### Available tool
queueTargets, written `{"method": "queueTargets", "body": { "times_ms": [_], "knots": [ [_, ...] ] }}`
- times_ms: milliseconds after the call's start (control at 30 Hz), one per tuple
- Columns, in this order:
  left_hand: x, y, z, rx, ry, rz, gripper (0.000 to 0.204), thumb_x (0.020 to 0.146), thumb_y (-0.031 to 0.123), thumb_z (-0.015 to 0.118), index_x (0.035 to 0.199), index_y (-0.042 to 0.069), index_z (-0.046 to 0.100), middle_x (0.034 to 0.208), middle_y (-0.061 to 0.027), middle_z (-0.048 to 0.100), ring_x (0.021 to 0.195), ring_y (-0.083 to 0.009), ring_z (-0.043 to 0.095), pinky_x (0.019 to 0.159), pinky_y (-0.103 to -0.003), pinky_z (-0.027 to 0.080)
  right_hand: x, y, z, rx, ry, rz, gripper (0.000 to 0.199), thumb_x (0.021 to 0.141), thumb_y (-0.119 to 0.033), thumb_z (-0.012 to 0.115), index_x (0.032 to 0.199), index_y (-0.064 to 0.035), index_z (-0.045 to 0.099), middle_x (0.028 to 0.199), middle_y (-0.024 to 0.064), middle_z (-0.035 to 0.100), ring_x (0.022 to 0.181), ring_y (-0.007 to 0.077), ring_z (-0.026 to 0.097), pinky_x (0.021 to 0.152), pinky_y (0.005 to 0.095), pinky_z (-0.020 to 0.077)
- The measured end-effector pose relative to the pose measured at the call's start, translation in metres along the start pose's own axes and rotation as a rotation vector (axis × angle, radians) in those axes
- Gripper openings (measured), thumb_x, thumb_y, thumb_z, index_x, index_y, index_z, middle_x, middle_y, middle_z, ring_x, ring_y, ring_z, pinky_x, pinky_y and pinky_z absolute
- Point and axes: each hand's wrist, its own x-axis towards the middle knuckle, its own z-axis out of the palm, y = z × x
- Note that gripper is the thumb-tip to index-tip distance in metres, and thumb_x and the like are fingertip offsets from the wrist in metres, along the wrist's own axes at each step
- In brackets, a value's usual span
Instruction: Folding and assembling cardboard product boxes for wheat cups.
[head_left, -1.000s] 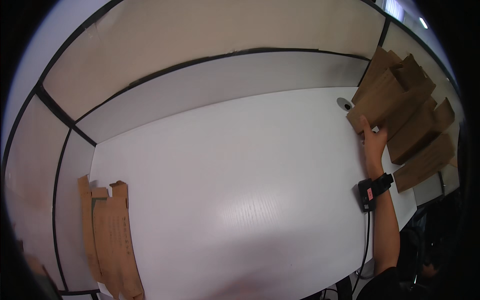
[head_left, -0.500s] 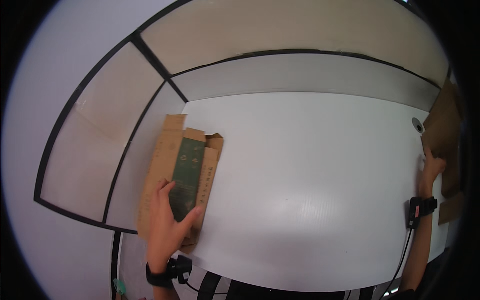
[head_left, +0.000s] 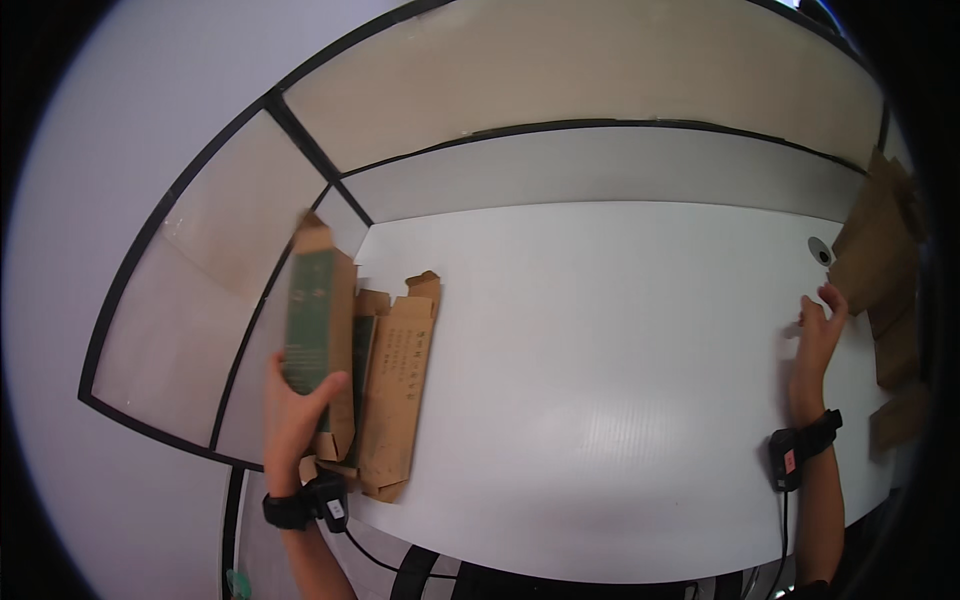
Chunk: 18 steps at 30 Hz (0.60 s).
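My left hand [head_left: 297,415] is closed around the lower part of a long cardboard box [head_left: 312,315], green on one face and brown on its side, with a loose flap at its far end. The box is tilted up above the table's left side. Just right of it lie flattened brown cardboard boxes [head_left: 397,390], one with dark print; a dark green face partly shows between them. At the right, my right hand [head_left: 820,345] is open with fingers apart and bent, holding nothing. Its fingertips are close to brown cardboard pieces [head_left: 872,270] at the table's right edge.
The white table [head_left: 600,350] has a round cable hole [head_left: 820,250] at the far right. Framed partition panels [head_left: 590,70] stand along the back and left. Cables run from black devices strapped on both wrists.
My left hand has taken hold of the green-faced box and lifted it up and left off the pile. My right hand has come away from the cardboard, moving left.
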Motion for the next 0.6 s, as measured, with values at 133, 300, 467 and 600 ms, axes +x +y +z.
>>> {"method": "queueTargets", "body": {
  "times_ms": [133, 300, 467, 600],
  "knots": [
    [-0.019, 0.084, 0.008, -0.621, -0.059, 0.031, 0.054, 0.077, 0.017, 0.076, 0.12, -0.004, 0.05, 0.105, -0.0126, 0.063, 0.091, -0.0185, 0.063, 0.082, -0.03, 0.052, -0.048, -0.038, 0.035, 0.155, -0.282, -0.01, 0.031, 0.093, -0.012, 0.058, 0.119, -0.0042, 0.044, 0.096, 0.0023, 0.052, 0.072, 0.0058, 0.046, 0.064, 0.0226, 0.0432],
    [-0.057, 0.154, 0.097, -0.915, -0.444, 0.045, 0.049, 0.079, 0.014, 0.077, 0.117, -0.005, 0.053, 0.105, -0.0136, 0.065, 0.093, -0.0174, 0.064, 0.082, -0.027, 0.052, -0.086, -0.067, 0.041, 0.412, -0.985, 0.277, 0.041, 0.092, -0.022, 0.061, 0.123, -0.0011, 0.045, 0.104, 0.0099, 0.054, 0.076, 0.0124, 0.058, 0.07, 0.0283, 0.05],
    [-0.081, 0.157, 0.185, -0.91, -0.696, 0.019, 0.047, 0.081, 0.02, 0.077, 0.113, -0.006, 0.052, 0.102, -0.0131, 0.065, 0.091, -0.0159, 0.064, 0.08, -0.028, 0.053, -0.119, -0.079, 0.055, 0.377, -1.087, 0.377, 0.041, 0.096, -0.024, 0.057, 0.127, 0.0026, 0.049, 0.12, 0.0113, 0.059, 0.101, 0.0149, 0.06, 0.085, 0.0292, 0.0501],
    [-0.083, 0.142, 0.204, -0.917, -0.819, -0.064, 0.056, 0.087, 0.028, 0.071, 0.121, -0.006, 0.043, 0.113, -0.0155, 0.058, 0.103, -0.0171, 0.059, 0.088, -0.029, 0.049, -0.116, -0.08, 0.06, 0.429, -0.978, 0.479, 0.037, 0.097, -0.023, 0.055, 0.121, 0.0047, 0.053, 0.112, 0.0094, 0.063, 0.102, 0.0126, 0.059, 0.087, 0.0274, 0.0488]
  ]
}}
